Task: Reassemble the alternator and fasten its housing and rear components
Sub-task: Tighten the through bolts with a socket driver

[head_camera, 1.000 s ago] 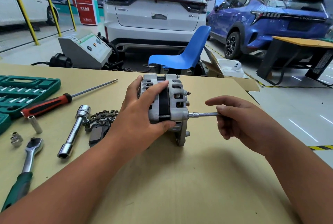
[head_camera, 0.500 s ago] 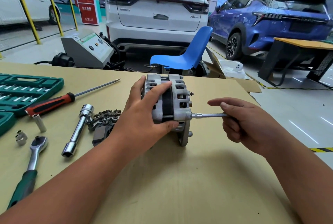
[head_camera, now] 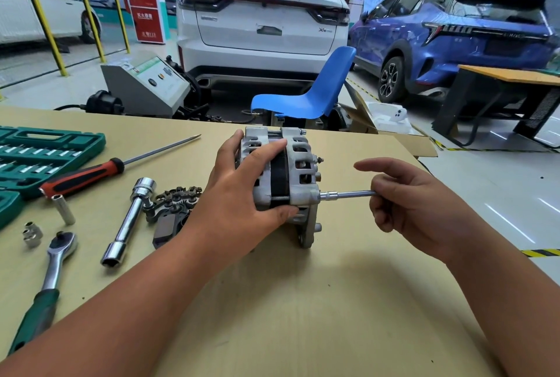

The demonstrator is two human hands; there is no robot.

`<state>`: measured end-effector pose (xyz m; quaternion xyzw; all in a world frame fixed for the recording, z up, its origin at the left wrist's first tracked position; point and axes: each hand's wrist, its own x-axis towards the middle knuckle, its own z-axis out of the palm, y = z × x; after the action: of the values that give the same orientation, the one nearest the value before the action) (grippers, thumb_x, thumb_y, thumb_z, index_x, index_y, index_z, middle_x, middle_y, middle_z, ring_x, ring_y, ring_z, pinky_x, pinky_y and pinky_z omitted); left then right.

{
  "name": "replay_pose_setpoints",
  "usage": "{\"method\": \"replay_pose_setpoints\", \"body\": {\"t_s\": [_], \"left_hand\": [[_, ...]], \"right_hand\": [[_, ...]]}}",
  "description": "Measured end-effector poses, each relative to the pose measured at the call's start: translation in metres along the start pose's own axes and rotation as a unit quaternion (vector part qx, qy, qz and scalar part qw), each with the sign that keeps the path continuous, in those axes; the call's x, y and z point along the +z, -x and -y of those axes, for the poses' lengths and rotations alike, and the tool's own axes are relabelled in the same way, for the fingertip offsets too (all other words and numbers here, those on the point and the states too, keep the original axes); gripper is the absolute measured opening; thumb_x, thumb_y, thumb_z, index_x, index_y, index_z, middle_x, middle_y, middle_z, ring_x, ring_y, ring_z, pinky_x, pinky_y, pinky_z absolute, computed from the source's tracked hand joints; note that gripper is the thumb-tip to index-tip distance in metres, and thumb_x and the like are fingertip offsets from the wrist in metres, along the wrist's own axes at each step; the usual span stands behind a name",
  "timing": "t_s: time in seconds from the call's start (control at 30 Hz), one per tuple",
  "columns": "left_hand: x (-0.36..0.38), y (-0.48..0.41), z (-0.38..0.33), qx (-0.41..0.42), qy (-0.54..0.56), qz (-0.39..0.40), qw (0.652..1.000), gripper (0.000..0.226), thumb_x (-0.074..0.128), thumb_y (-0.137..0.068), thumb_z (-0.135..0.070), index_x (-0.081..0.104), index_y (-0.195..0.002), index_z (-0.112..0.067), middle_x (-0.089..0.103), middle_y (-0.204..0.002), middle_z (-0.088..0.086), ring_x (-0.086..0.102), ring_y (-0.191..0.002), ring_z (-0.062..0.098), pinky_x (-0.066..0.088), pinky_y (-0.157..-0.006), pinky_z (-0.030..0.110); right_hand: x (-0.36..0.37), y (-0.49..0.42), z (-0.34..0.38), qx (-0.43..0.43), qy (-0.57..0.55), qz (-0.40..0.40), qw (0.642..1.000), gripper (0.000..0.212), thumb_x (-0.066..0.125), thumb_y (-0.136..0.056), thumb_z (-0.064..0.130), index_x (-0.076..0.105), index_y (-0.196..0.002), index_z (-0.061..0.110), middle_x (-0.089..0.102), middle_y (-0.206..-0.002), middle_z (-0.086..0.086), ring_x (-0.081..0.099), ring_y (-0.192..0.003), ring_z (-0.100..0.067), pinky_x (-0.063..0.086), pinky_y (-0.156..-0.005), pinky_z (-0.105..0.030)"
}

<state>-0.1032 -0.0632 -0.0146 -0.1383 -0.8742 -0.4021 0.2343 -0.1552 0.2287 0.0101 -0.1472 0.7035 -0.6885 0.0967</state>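
Near the far edge of the table (head_camera: pixel 303 316), our left hand (head_camera: pixel 239 210) gripped the joined alternator (head_camera: pixel 298 176) while our right hand (head_camera: pixel 424 213) pinched the socket driver (head_camera: pixel 348 194). Beside it the rear parts (head_camera: pixel 172 203) lay unfitted.

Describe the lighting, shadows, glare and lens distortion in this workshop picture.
Head view: even overhead light throws soft shadows on the table beneath the alternator and the right hand holding the socket driver. Head view: bright glare streaks cross the glossy floor. Head view: the wide-angle lens makes the yellow posts lean. Head view: the left hand looks sharp, unblurred.
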Motion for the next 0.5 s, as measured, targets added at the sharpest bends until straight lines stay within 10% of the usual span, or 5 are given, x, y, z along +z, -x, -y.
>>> {"method": "replay_pose_setpoints", "body": {"t_s": [0.5], "left_hand": [[0.0001, -0.0005, -0.0012, -0.002, 0.003, -0.001, 1.000, 0.097, 0.096, -0.076, -0.041, 0.034, -0.140, -0.080, 0.007, -0.164, -0.035, 0.033, -0.154, 0.016, 0.041, -0.123, 0.051]], "right_hand": [[0.0017, 0.0002, -0.0005, -0.012, -0.013, 0.021, 1.000, 0.033, 0.056, -0.096, 0.007, 0.074, -0.121, 0.019, 0.054, -0.076, -0.010, 0.052, -0.059, -0.023, 0.044, -0.050, -0.030]]}}
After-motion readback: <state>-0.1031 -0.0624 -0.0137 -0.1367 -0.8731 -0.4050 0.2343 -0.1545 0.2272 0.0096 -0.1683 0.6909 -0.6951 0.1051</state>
